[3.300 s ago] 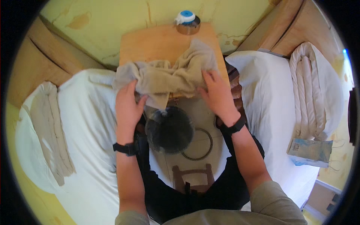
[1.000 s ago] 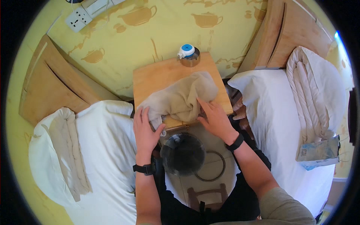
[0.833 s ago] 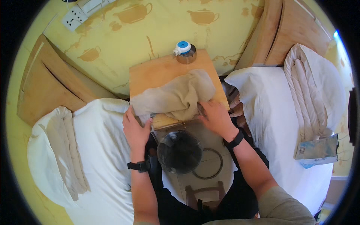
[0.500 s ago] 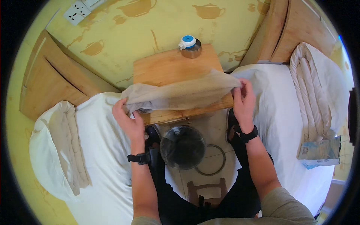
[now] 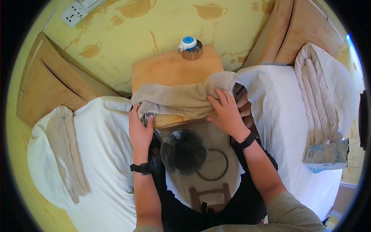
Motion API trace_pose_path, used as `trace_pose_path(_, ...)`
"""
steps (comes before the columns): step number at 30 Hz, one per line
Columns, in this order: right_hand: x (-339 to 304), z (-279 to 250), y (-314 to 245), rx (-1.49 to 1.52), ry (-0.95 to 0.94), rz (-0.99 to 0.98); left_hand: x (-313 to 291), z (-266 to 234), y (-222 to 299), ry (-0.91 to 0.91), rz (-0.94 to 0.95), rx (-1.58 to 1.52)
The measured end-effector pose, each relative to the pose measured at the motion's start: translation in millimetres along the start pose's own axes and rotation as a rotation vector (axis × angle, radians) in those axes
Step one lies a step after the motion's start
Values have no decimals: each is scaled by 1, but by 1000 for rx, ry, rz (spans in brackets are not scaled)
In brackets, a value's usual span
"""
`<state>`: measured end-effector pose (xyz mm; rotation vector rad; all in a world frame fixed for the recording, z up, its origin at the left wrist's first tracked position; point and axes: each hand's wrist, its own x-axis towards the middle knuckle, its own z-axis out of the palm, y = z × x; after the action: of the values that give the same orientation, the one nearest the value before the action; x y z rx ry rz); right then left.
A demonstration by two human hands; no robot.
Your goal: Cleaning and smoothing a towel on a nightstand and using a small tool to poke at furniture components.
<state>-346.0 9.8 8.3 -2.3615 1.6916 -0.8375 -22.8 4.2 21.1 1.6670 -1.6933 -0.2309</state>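
Note:
A long beige fleece cloth [image 5: 174, 98], bunched and folded lengthwise, lies across the front of the wooden bedside cabinet [image 5: 170, 73]. Its left end is gripped by my left hand [image 5: 140, 129], fingers on the outer side and thumb toward a grey patterned bit at the underside. My right hand [image 5: 227, 115] rests on the cloth's right part, fingers spread and thumb apart. Beyond that hand a dark brown patterned piece [image 5: 242, 98] hangs over the cabinet's right side; whether it belongs to the cloth I cannot tell.
A metal cup with a blue-and-white top [image 5: 189, 46] stands at the cabinet's back. Between my legs are a dark bucket [image 5: 183, 154], a ring-shaped hose [image 5: 224, 166] and a small stool [image 5: 208, 195]. White beds [image 5: 104, 154] flank both sides; a plastic package [image 5: 326, 154] lies right.
The cloth has come down from a stretched, raised position onto the cabinet. My right hand moved left and inward, from gripping its end to lying on it. The brown piece now shows.

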Motion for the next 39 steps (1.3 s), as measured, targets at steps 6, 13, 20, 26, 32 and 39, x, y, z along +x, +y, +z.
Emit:
trace_pose_path(6, 1, -2, 12, 45, -13, 21, 6, -13, -10, 41, -11, 5)
trace_pose_path(13, 12, -29, 10, 221, 447, 270, 12, -9, 2, 609, -121, -287)
trace_pose_path(20, 4, 4, 10, 213, 69, 109, -5, -1, -2, -210, -17, 59)
trace_pose_path(26, 3, -6, 6, 231, 52, 71, -3, 6, -5, -222, 170, 4)
trace_pose_path(32, 7, -1, 4, 14, 194, 115, -4, 0, 5, -342, 185, 46)
trace_pose_path(39, 8, 31, -27, 144, 75, -134, -4, 8, 18, -346, 303, -27)
